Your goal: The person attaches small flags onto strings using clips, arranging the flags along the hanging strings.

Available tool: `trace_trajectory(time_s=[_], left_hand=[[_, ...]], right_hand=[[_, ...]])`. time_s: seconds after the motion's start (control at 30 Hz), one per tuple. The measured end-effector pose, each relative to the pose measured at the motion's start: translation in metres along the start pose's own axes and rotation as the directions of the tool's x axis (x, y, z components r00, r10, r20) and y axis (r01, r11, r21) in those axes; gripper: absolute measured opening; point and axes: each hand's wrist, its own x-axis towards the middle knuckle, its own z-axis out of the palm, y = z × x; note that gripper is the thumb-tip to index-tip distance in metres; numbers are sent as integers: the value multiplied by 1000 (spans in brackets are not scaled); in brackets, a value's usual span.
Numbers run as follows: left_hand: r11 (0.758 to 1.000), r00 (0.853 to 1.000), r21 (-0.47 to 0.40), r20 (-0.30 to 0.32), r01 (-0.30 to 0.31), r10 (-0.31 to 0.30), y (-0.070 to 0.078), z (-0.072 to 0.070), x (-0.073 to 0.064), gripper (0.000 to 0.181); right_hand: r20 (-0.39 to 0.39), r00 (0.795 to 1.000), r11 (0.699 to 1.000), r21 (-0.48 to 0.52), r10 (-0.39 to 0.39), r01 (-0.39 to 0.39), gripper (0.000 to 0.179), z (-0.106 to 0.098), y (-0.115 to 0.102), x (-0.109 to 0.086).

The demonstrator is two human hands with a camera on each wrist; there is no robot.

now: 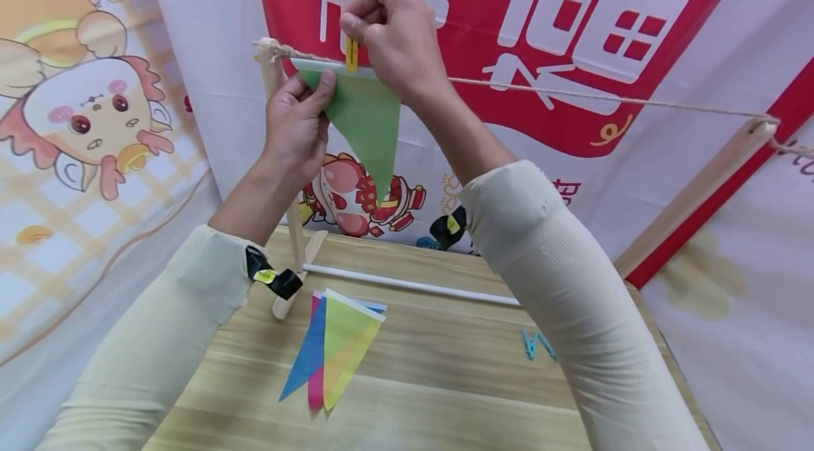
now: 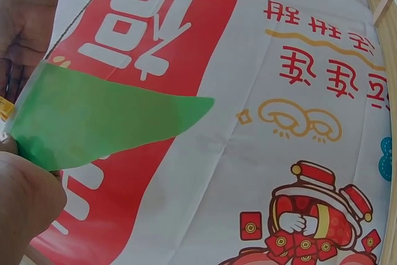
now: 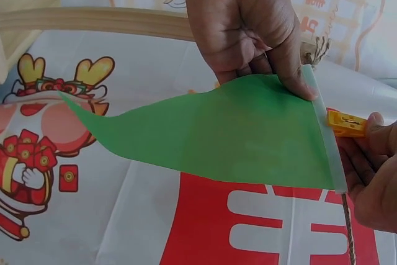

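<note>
A green triangular pennant [image 1: 369, 119] hangs point down at the string [image 1: 572, 92], near the left post. My left hand [image 1: 295, 122] pinches its white top edge by the left corner, thumb in front. My right hand [image 1: 400, 34] pinches a yellow clothespin [image 1: 352, 54] over the middle of that edge. In the right wrist view the yellow clothespin [image 3: 347, 123] meets the white band of the pennant [image 3: 205, 134], with thumb and fingers on its outer end. From the left wrist the pennant [image 2: 111, 116] shows too, while the clothespin [image 2: 6, 108] is partly cut off.
Blue, pink and yellow pennants [image 1: 346, 348] lie overlapped on the wooden table [image 1: 445, 394]. Light-blue clothespins [image 1: 531, 344] lie to the right, partly behind my sleeve. Wooden posts [image 1: 699, 196] hold the string, and a white rod [image 1: 407, 283] runs low between them. A printed cloth hangs behind.
</note>
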Motion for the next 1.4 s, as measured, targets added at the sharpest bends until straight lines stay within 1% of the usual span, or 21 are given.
trace_trajectory(time_s=[0.1,0.23,0.53,0.73,0.9,1.07,1.2,1.4], left_hand=[[1000,1000,4,-7,11,-11,0,0,0,44],[1000,1000,19,-3,13,-13,-1,-1,0,46],[998,1000,55,8,13,-13,-1,-2,-1,46],[998,1000,65,9,18,-18,-2,-2,0,46],[998,1000,67,9,19,-20,-3,-1,0,49],[997,1000,70,9,21,-22,-2,-1,1,49],[998,1000,59,7,26,-27,-1,-2,2,46],[998,1000,50,12,23,-23,0,-3,3,47]], right_hand=[[11,1000,999,-27,24,-24,23,0,1,-1],[15,999,999,-35,33,-32,23,0,2,-1],[-7,1000,1000,-19,-9,9,22,1,2,-2],[-3,1000,1000,-27,-13,13,21,2,6,-2],[27,999,999,-31,27,-26,20,3,6,-1],[42,998,998,-54,47,-45,22,3,5,-1],[61,996,995,-79,60,-55,24,2,4,-1],[115,992,989,-142,58,-41,30,-1,3,1]])
